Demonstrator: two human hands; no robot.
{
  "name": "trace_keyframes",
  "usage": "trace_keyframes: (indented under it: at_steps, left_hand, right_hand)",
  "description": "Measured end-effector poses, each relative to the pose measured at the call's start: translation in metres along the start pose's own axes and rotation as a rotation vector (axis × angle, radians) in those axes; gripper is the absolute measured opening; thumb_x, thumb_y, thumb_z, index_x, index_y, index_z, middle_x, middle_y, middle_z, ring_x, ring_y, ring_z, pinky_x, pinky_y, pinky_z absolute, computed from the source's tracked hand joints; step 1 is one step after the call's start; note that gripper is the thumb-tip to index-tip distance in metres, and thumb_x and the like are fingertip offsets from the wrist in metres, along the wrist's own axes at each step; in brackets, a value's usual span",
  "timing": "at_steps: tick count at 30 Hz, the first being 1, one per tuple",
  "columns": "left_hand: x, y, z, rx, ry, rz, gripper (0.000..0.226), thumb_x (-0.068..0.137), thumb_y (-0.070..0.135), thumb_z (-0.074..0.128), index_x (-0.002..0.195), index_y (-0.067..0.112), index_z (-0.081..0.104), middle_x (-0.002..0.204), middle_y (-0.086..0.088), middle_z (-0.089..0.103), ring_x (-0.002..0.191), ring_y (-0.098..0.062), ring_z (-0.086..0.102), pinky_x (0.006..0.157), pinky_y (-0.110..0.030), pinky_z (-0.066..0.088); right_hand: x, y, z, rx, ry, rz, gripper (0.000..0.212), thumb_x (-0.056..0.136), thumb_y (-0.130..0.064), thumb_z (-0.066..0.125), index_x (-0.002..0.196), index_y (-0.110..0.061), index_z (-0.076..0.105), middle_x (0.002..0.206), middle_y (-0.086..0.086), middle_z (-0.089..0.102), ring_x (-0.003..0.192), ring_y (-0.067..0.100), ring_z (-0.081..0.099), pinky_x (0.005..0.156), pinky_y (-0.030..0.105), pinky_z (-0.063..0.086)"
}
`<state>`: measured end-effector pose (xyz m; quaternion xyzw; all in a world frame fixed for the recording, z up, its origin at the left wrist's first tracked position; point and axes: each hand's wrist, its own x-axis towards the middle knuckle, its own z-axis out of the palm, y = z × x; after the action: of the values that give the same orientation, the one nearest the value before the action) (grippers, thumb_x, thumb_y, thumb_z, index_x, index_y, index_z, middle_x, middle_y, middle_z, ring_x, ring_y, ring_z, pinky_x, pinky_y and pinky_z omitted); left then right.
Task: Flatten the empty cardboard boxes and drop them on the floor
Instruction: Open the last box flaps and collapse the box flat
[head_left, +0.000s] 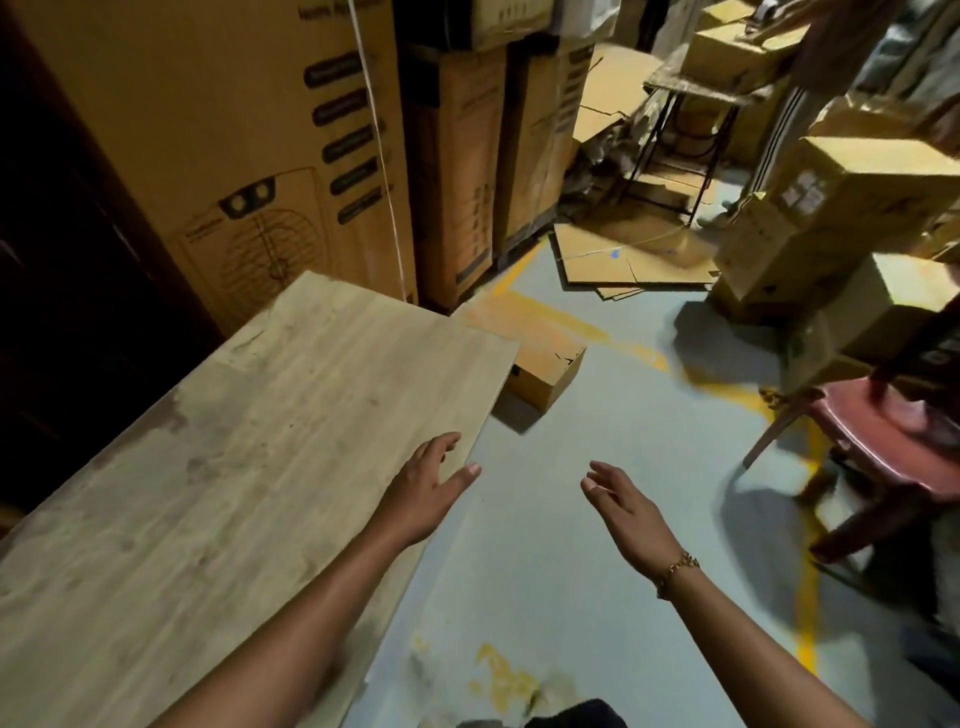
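Box (545, 366) partly behind table (234, 441)

Dim, yellowish indoor light. At left, a pale wood-grain laminate worktop (208, 467), scuffed and stained, running back toward a dark brown panel (62, 260) deep in shadow. Underfoot, a grey-blue painted floor (545, 545) marked with worn yellow lines (808, 613). At right, a dark red plastic chair (883, 436); farther back, a black metal-legged stand (693, 85).
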<state>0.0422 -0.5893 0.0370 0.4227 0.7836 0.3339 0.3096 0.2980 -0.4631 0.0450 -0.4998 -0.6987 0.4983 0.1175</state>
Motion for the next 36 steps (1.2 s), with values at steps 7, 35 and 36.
trace_keyframes:
  at_steps: [7,35,36]
  left_hand:
    - [0.17,0.053,0.044,-0.023,0.001,-0.023,0.056,0.093,0.055,0.054,0.143,0.036,0.039,0.146,0.008,0.047,0.13,-0.011,0.047,0.103,-0.036,0.042]
    - [0.728,0.111,0.143,-0.287,0.065,-0.521,0.054,0.094,0.053,0.054,0.143,0.032,0.042,0.146,0.007,0.046,0.127,-0.014,0.048,0.101,-0.035,0.044]
    - [0.742,0.11,0.147,-0.298,0.071,-0.547,0.054,0.095,0.052,0.054,0.142,0.031,0.042,0.146,0.006,0.046,0.127,-0.014,0.048,0.102,-0.035,0.043]
  right_hand:
    - [0.166,0.011,-0.087,-0.038,-0.052,0.01,0.047,0.098,-0.049,0.049,0.14,-0.028,0.047,0.135,-0.007,0.058,0.118,0.007,0.052,0.097,0.025,0.04]
    - [0.815,-0.038,-0.242,-0.388,-0.536,0.131,0.044,0.096,-0.056,0.048,0.131,-0.031,0.054,0.128,-0.002,0.063,0.114,0.016,0.061,0.102,0.038,0.045]
    - [0.836,-0.035,-0.243,-0.41,-0.555,0.131,0.044,0.096,-0.057,0.047,0.131,-0.03,0.054,0.128,-0.002,0.063,0.114,0.017,0.061,0.102,0.039,0.045]
